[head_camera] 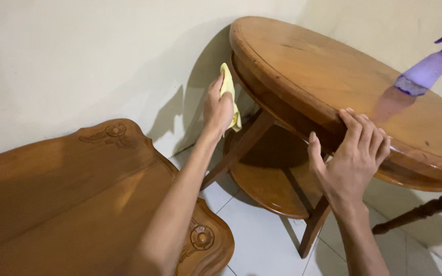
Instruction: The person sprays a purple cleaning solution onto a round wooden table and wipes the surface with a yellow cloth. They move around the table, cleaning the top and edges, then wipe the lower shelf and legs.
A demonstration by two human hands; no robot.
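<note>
Yellow cleaning cloth point(228, 92) pinched in left hand point(217, 108) against round wooden table's rim point(303, 76) — right hand point(351, 161) fingers curled over near edge.

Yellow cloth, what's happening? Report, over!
Left hand presses yellow cloth against round table edge. Right hand grips rim. Purple spray bottle stands on top.
</note>
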